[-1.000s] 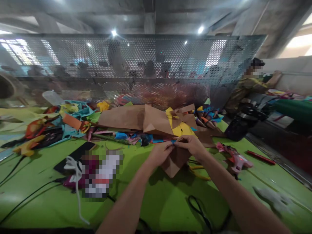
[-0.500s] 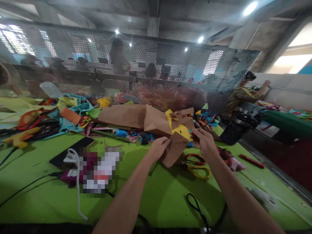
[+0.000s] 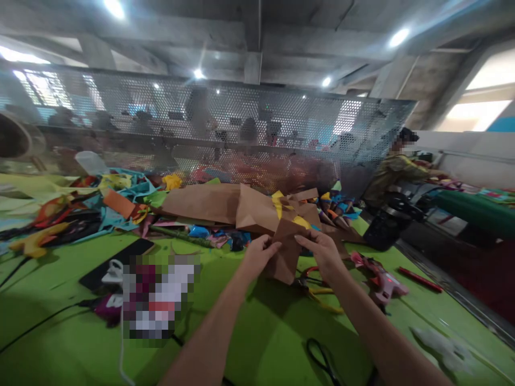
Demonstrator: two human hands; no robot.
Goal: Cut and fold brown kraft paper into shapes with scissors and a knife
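Above the green tabletop (image 3: 261, 327) I hold a piece of brown paper (image 3: 286, 254) upright between both hands. My left hand (image 3: 259, 254) is closed on its left edge, the thumb on the near face. Pinching the upper right edge is my right hand (image 3: 319, 246). Two pairs of scissors, one with red handles and another with yellow handles (image 3: 324, 300), lie partly hidden under my right hand and wrist. Just behind the paper rests a larger brown paper piece (image 3: 257, 209) with folds, beside yellow paper scraps (image 3: 277, 202).
A pink glue gun (image 3: 386, 287) and a red pen (image 3: 420, 279) lie to the right. At left are a black phone (image 3: 116, 262), a purple power strip (image 3: 108, 310) and a yellow glue gun (image 3: 38, 241). A dark bottle (image 3: 382, 228) stands right; a perforated metal screen (image 3: 241, 134) runs behind.
My right hand has come in from the right and now grips the brown paper. The paper has turned more upright. The person at right has lowered an arm.
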